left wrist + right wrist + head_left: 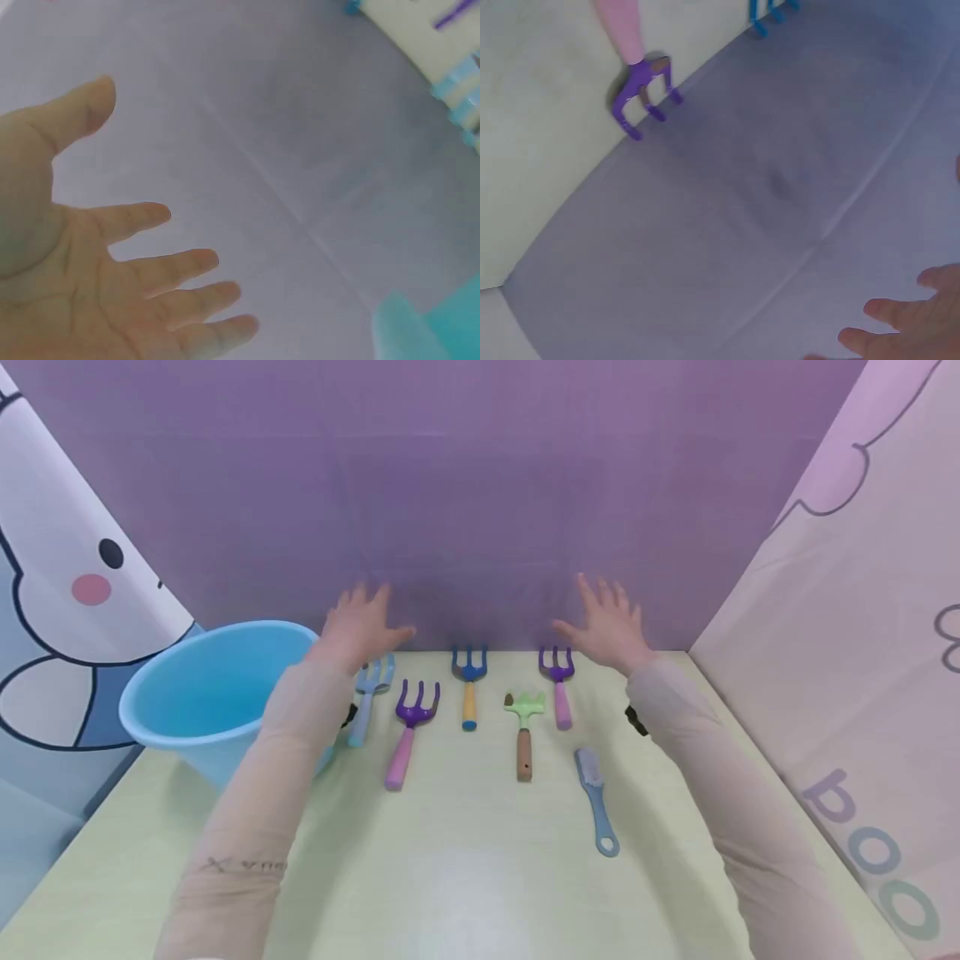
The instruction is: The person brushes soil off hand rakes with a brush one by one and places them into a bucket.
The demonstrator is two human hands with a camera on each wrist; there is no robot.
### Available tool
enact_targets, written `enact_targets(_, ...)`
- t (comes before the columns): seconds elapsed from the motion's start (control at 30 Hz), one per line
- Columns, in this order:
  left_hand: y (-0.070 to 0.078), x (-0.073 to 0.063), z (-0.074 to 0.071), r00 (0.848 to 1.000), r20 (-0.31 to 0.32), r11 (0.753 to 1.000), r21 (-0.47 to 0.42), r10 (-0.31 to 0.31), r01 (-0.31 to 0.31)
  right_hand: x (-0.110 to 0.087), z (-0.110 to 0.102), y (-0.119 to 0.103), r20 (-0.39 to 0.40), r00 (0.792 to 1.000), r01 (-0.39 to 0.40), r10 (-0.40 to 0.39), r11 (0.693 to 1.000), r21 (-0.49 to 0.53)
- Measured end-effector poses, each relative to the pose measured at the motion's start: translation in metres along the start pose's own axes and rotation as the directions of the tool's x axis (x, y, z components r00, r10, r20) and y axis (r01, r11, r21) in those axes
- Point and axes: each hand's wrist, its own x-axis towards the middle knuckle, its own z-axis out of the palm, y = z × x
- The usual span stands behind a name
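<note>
My left hand is raised with its fingers spread, above the light blue hand fork and the bucket's right side. Its bare palm shows in the left wrist view. Spread fingers also mark my right hand, held up near the purple hand fork with a pink handle. Neither hand touches a tool. Between them lie another purple fork with a pink handle, a blue fork with a yellow handle and a small green rake with a brown handle. A grey-blue brush lies nearer me.
A light blue bucket stands on the left of the pale table. A purple cloth wall rises behind the table's far edge. Printed cloth panels stand along both sides.
</note>
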Motion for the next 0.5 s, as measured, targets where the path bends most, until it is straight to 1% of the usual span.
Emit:
enact_targets(0.07, 0.001, -0.013, 0.005, 1.000, -0.020, 0.998, -0.055, 0.017, -0.018, -0.012, 0.000, 0.001, -0.051, 0.998, 0.042, -0.040, 0.999, 0.034)
enact_targets(0.17, -0.002, -0.032, 0.018, 0.998, -0.054, 0.988, -0.148, 0.042, -0.049, -0.033, 0.003, 0.004, -0.126, 0.988, 0.103, -0.092, 0.990, 0.091)
enact_targets(0.23, -0.004, -0.043, 0.029, 0.995, -0.068, 0.978, -0.191, 0.069, -0.081, -0.048, 0.006, 0.005, -0.161, 0.982, 0.121, -0.099, 0.984, 0.134)
enact_targets(0.3, -0.007, -0.053, 0.041, 0.992, -0.078, 0.963, -0.242, 0.102, -0.118, -0.063, 0.009, 0.007, -0.192, 0.976, 0.133, -0.099, 0.976, 0.170)
enact_targets(0.4, -0.010, -0.065, 0.057, 0.981, -0.123, 0.946, -0.271, 0.151, -0.179, -0.084, 0.013, 0.009, -0.207, 0.975, 0.132, -0.087, 0.968, 0.215)
enact_targets(0.5, -0.014, -0.074, 0.071, 0.964, -0.186, 0.925, -0.296, 0.188, -0.238, -0.103, 0.020, 0.010, -0.186, 0.979, 0.126, -0.080, 0.960, 0.252)
